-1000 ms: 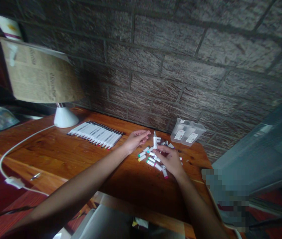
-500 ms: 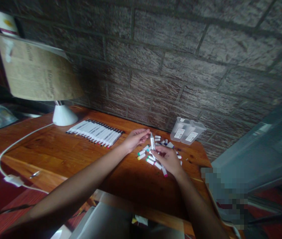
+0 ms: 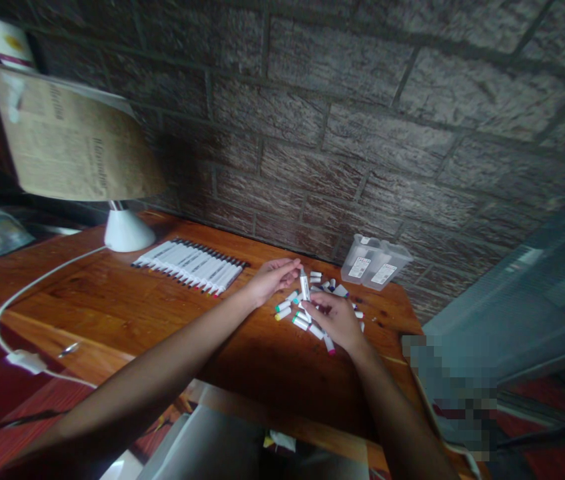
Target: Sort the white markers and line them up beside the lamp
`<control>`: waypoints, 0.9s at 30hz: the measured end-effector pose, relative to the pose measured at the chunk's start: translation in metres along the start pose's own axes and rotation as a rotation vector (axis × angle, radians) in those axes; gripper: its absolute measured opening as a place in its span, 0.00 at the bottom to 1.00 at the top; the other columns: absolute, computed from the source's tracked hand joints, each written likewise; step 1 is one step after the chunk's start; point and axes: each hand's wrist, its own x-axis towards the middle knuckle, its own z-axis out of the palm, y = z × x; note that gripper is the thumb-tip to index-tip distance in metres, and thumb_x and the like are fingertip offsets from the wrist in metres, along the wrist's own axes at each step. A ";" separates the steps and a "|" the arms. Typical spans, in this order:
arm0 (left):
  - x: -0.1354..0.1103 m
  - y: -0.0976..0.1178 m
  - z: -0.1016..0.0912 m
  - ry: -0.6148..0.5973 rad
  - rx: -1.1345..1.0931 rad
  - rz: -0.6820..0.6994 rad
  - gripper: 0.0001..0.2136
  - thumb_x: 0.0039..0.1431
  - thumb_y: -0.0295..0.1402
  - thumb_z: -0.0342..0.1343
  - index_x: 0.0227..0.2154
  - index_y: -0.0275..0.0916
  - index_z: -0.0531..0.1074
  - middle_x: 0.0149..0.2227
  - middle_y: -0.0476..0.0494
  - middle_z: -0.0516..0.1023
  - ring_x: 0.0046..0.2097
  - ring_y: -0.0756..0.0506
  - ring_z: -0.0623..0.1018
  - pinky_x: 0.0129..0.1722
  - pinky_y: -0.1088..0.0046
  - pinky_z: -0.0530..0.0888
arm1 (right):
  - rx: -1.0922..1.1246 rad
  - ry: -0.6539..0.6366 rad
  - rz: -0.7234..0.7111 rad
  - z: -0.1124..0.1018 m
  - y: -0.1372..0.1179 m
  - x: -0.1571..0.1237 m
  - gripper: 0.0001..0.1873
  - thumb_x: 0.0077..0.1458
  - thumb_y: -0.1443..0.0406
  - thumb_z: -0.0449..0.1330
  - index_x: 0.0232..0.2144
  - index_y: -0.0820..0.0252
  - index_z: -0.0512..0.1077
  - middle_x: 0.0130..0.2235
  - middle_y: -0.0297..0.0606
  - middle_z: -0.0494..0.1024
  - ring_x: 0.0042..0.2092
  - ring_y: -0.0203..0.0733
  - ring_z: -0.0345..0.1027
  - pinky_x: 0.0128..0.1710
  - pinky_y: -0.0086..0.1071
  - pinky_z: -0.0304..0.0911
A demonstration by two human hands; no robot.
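My right hand (image 3: 337, 320) is closed around a white marker (image 3: 305, 288), which stands nearly upright with its grey tip at the top. My left hand (image 3: 276, 279) is beside that tip, its thumb and fingers pinched together. Whether these fingers touch the tip or hold something small is too fine to make out. Below and around the marker lie several loose white marker caps with coloured ends, among them a yellow-ended cap (image 3: 283, 314), a green-ended cap (image 3: 300, 323) and a pink-ended cap (image 3: 329, 344). My right hand hides part of this pile.
A row of white markers (image 3: 190, 265) lies side by side on the wooden table (image 3: 187, 333), left of my hands. Two joined clear plastic boxes (image 3: 376, 263) stand back right by the brick wall (image 3: 362, 133). A lamp (image 3: 127, 230) with a white cord occupies the left.
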 end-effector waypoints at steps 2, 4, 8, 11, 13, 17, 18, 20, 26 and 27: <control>0.000 0.000 0.000 0.003 0.001 -0.004 0.18 0.43 0.43 0.69 0.31 0.33 0.77 0.26 0.49 0.71 0.25 0.56 0.66 0.23 0.81 0.60 | -0.011 0.001 -0.003 0.000 0.000 0.000 0.11 0.56 0.57 0.60 0.34 0.55 0.79 0.31 0.34 0.81 0.31 0.39 0.73 0.31 0.30 0.64; 0.000 0.000 0.000 0.012 0.001 -0.013 0.19 0.42 0.43 0.69 0.31 0.33 0.77 0.26 0.48 0.72 0.25 0.56 0.66 0.23 0.81 0.60 | -0.021 0.001 -0.002 0.000 0.000 0.000 0.11 0.56 0.57 0.60 0.34 0.55 0.79 0.32 0.34 0.81 0.31 0.39 0.73 0.31 0.30 0.64; 0.000 0.000 -0.001 0.012 0.006 -0.027 0.19 0.43 0.43 0.69 0.32 0.33 0.77 0.26 0.48 0.72 0.25 0.56 0.67 0.23 0.81 0.61 | -0.048 -0.008 -0.005 0.000 0.001 -0.001 0.11 0.55 0.56 0.61 0.35 0.55 0.79 0.31 0.33 0.81 0.29 0.39 0.72 0.29 0.29 0.63; 0.000 -0.001 -0.001 -0.007 0.026 -0.026 0.18 0.45 0.44 0.68 0.32 0.33 0.78 0.27 0.48 0.73 0.25 0.56 0.68 0.24 0.81 0.61 | -0.050 -0.031 -0.007 0.001 0.004 -0.001 0.12 0.56 0.56 0.60 0.36 0.54 0.79 0.30 0.33 0.81 0.29 0.38 0.72 0.29 0.29 0.63; 0.000 -0.002 -0.001 -0.018 0.044 -0.019 0.18 0.45 0.44 0.67 0.32 0.33 0.78 0.27 0.47 0.73 0.26 0.55 0.68 0.25 0.80 0.62 | -0.046 -0.046 -0.005 0.001 0.005 -0.001 0.12 0.56 0.56 0.60 0.36 0.54 0.79 0.30 0.33 0.81 0.29 0.38 0.72 0.29 0.30 0.63; 0.000 -0.002 -0.001 -0.022 0.057 -0.019 0.18 0.46 0.44 0.67 0.32 0.33 0.78 0.27 0.47 0.73 0.25 0.55 0.68 0.25 0.80 0.62 | -0.051 -0.048 -0.004 0.002 0.007 -0.002 0.13 0.56 0.55 0.60 0.37 0.53 0.79 0.31 0.33 0.81 0.29 0.39 0.72 0.30 0.30 0.64; 0.000 -0.001 0.000 -0.019 0.056 -0.021 0.18 0.46 0.44 0.67 0.33 0.33 0.78 0.27 0.48 0.73 0.25 0.55 0.68 0.25 0.80 0.62 | -0.050 -0.048 -0.003 0.002 0.008 -0.002 0.13 0.56 0.55 0.60 0.37 0.54 0.79 0.31 0.34 0.81 0.29 0.39 0.72 0.30 0.30 0.64; -0.001 -0.001 0.000 -0.012 0.051 -0.026 0.18 0.46 0.44 0.67 0.33 0.33 0.78 0.27 0.48 0.73 0.25 0.55 0.68 0.25 0.80 0.62 | -0.050 -0.047 0.000 0.002 0.007 -0.002 0.13 0.56 0.54 0.60 0.37 0.54 0.79 0.32 0.34 0.81 0.29 0.39 0.72 0.30 0.30 0.64; -0.001 -0.001 0.001 -0.004 0.040 -0.031 0.19 0.45 0.45 0.68 0.32 0.33 0.78 0.25 0.49 0.72 0.25 0.56 0.68 0.26 0.81 0.63 | -0.040 0.004 0.019 0.003 0.009 -0.001 0.13 0.55 0.55 0.60 0.38 0.54 0.78 0.30 0.34 0.81 0.29 0.39 0.72 0.30 0.31 0.64; -0.001 -0.002 0.001 -0.003 0.040 -0.036 0.18 0.44 0.44 0.68 0.31 0.33 0.77 0.24 0.50 0.71 0.25 0.56 0.68 0.26 0.81 0.63 | -0.018 0.012 0.025 0.003 0.010 -0.001 0.13 0.56 0.55 0.60 0.38 0.54 0.78 0.31 0.34 0.81 0.30 0.40 0.73 0.31 0.31 0.65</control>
